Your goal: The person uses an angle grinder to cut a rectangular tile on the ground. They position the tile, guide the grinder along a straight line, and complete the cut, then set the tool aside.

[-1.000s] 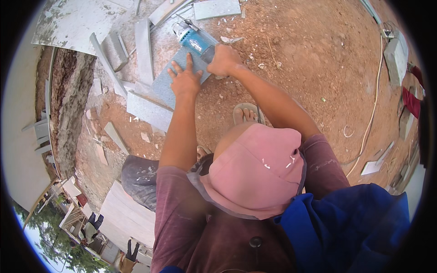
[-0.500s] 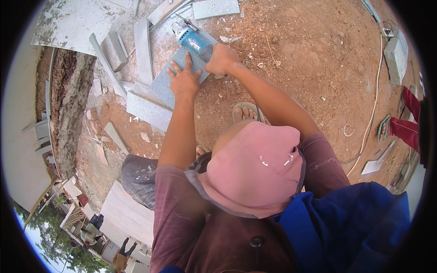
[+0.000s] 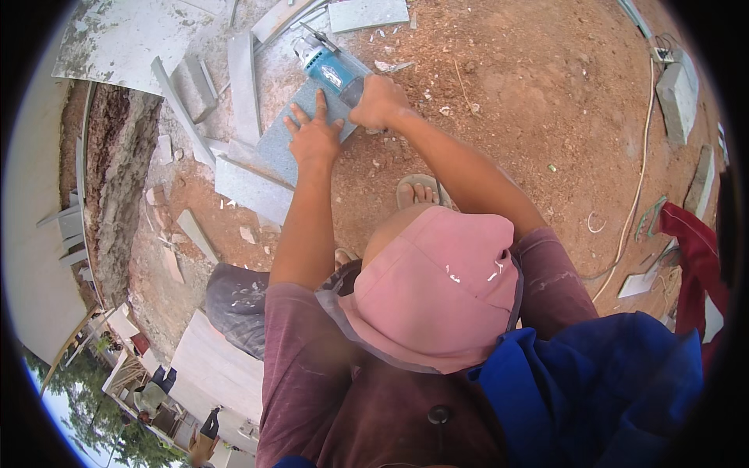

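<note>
My right hand [image 3: 380, 103] grips the rear body of a teal angle grinder [image 3: 331, 69], its metal head pointing away from me. The grinder is over the far edge of a grey stone slab [image 3: 276, 147]; its disc and any contact with the stone are not clear from here. Pressed flat on that slab, with fingers spread, is my left hand [image 3: 315, 142], just left of the tool. A paler slab piece [image 3: 251, 189] lies against the near left side of the grey slab.
Long stone strips [image 3: 244, 87] and offcuts litter the dusty ground at left. A pale cable [image 3: 641, 175] runs down the right side, near a stone block [image 3: 677, 103]. At far right is another person's red trouser leg [image 3: 693, 246]. More people are at lower left.
My hands and the grinder hold nearly the same place. At the right edge, the person in red trousers has moved, and the leg now shows nearer and lower in the view.
</note>
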`<move>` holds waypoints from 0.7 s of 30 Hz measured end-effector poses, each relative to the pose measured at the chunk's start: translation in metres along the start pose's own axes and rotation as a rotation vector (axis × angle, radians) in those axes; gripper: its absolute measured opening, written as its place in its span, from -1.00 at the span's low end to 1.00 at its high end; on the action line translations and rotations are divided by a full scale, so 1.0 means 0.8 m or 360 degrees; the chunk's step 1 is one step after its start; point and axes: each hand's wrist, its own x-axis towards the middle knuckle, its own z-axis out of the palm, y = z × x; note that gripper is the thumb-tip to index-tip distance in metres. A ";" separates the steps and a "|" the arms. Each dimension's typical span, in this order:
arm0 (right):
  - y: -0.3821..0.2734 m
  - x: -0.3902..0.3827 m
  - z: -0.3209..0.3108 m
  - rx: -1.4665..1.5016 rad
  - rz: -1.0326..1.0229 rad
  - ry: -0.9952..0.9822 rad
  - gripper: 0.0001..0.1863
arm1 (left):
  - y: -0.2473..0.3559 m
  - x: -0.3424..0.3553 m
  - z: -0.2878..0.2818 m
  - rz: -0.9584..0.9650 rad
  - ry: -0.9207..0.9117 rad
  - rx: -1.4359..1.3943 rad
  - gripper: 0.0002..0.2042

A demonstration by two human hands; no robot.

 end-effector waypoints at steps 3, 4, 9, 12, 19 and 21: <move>0.002 0.000 0.003 0.0017 -0.0011 0.0009 -0.45 | -0.002 -0.001 -0.001 -0.0009 0.0002 -0.0001 -0.21; 0.002 0.000 0.003 0.0018 -0.0006 0.0003 -0.46 | -0.002 -0.001 0.000 -0.0009 -0.0001 -0.0005 -0.21; 0.003 -0.005 0.002 0.0017 -0.0010 0.0002 -0.48 | -0.004 0.002 0.002 -0.0005 0.0007 -0.0022 -0.21; 0.008 -0.007 0.002 0.0010 -0.0013 0.0000 -0.48 | -0.001 -0.001 -0.002 0.0000 -0.0020 -0.0069 -0.21; 0.011 -0.018 0.002 -0.0009 -0.0034 0.0049 -0.53 | -0.003 0.000 0.000 -0.0011 0.0000 -0.0014 -0.20; 0.012 -0.015 0.004 -0.0007 -0.0025 0.0039 -0.54 | -0.002 -0.001 -0.001 -0.0015 -0.0001 -0.0014 -0.20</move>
